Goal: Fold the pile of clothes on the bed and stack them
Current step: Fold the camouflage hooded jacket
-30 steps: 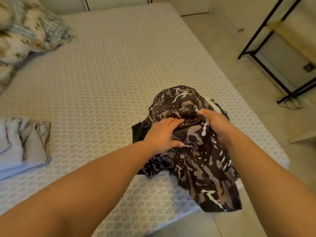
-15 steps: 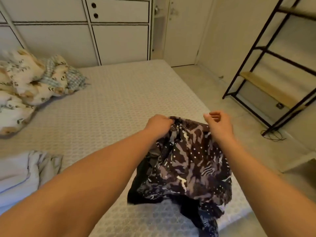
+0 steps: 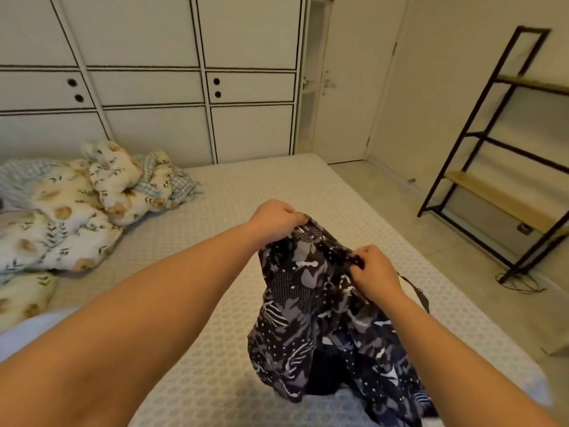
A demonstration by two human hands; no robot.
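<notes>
A dark patterned garment (image 3: 323, 303) has been lifted off the bed (image 3: 215, 303), pinched along its top edge by the left hand (image 3: 277, 215) at 12 o'clock and the right hand (image 3: 374, 272) at 3 o'clock; folding appears only begun.

No readable text, labels, brands, numbers or signs anywhere in view. Patterned garment (image 3: 323, 303): abstract camouflage-style shapes and dots only, no lettering. Printed duvet (image 3: 70, 211): leaf and animal motifs, no words. Wardrobe doors (image 3: 154, 87): plain panels, no markings.
</notes>
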